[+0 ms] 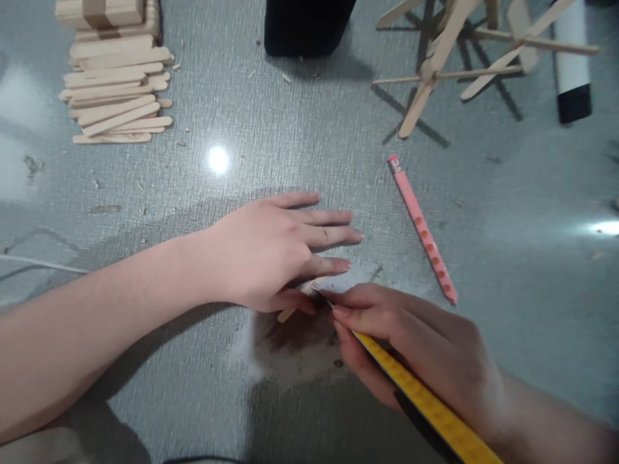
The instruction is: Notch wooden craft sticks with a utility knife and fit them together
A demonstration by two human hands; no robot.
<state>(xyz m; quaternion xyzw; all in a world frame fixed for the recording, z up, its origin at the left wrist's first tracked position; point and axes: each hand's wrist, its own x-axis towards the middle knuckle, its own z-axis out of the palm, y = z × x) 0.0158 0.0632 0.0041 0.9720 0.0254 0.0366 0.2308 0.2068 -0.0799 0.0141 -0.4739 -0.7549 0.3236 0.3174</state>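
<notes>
My left hand (275, 251) lies palm down with its fingers spread. Its thumb and index finger rest at a wooden craft stick (286, 315), which lies slanted on the table, mostly hidden under the hand. Dark marks show on the stick between thumb and index finger. In my right hand (411, 341) is a yellow utility knife (416, 386), gripped close to its dark blade. The blade's tip is at the marked part of the stick. A pink pencil (423, 232) lies to the right of my left fingertips, touched by neither hand.
Loose craft sticks (116, 96) lie at the upper left, below a banded bundle (101, 13). A black object (309, 26) stands at the top middle. At the upper right are a joined stick structure (435, 64) and a white, black-ended object (573, 64). Wood chips dot the table (193, 386).
</notes>
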